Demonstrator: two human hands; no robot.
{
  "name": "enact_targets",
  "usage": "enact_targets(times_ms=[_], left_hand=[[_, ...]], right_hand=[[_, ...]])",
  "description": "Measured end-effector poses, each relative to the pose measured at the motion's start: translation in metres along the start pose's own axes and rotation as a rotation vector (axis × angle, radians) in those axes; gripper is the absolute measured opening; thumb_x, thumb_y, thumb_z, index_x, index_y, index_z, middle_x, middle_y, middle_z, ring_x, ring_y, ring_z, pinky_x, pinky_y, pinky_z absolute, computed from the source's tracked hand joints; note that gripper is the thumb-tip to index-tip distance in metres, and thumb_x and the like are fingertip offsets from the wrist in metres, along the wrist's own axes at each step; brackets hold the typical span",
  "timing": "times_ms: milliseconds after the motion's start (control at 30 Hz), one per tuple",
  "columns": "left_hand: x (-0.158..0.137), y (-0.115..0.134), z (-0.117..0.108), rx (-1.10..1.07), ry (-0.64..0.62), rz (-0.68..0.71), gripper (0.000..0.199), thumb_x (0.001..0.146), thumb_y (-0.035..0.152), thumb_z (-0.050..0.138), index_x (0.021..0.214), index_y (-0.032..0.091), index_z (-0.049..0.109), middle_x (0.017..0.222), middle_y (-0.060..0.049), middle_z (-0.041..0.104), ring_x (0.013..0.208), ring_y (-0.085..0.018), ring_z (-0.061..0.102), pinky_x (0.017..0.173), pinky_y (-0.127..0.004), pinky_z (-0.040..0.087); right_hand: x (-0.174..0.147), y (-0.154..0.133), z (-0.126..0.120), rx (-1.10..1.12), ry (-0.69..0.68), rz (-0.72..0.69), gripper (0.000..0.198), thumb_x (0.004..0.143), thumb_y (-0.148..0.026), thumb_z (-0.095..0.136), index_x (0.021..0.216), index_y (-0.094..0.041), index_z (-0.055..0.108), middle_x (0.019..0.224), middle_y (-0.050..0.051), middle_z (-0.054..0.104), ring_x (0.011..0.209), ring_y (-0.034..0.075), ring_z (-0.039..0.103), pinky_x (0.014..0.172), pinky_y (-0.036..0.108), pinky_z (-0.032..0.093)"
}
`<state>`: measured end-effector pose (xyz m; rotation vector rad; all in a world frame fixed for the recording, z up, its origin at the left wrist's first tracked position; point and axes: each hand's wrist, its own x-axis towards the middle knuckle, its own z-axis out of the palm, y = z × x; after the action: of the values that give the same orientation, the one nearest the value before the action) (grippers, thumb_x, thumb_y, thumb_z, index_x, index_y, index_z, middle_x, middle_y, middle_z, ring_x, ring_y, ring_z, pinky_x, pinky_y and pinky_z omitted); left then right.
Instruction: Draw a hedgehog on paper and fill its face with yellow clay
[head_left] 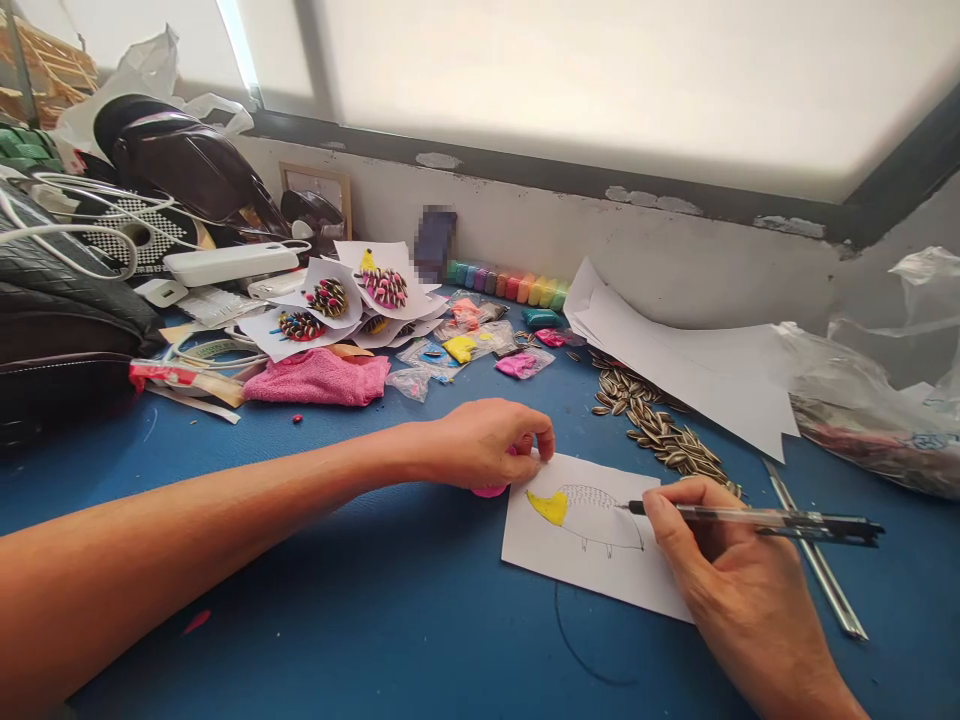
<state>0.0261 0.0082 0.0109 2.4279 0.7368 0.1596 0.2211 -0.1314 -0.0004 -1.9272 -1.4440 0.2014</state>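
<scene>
A black pen with a clear barrel (731,515) is gripped in my right hand (739,575), its tip on the hedgehog outline drawn on a small white paper (536,540). The hedgehog's head (553,508) is filled in yellow. Short pencil-like strokes cover the upper back, and thin legs show below. My left hand (491,440) has its fingers curled and presses the upper left corner of that paper. Something pink, like clay (489,491), shows under and between these fingers; most of it is hidden.
Sunflower seeds (675,435) lie behind the paper, near white sheets (675,340). A craft knife (821,560) lies at right, beside a plastic bag (870,410). Farther back are clay packets (525,362), finished hedgehog pictures (300,325), a pink cloth (319,377) and a black bag (60,330).
</scene>
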Motion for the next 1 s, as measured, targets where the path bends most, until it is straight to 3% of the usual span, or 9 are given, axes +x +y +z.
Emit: enact_targets(times_ms=[1000], left_hand=[[0.0027, -0.0054, 0.0033, -0.021, 0.002, 0.011, 0.023, 0.08, 0.023, 0.054, 0.1, 0.024, 0.066, 0.087, 0.003, 0.066, 0.076, -0.013, 0.058, 0.064, -0.021, 0.036]], right_hand=[[0.0017, -0.0018, -0.0049, -0.03, 0.064, -0.007, 0.029, 0.077, -0.048, 0.055, 0.061, -0.025, 0.06, 0.038, -0.004, 0.049, 0.032, 0.01, 0.038, 0.029, 0.023, 0.026]])
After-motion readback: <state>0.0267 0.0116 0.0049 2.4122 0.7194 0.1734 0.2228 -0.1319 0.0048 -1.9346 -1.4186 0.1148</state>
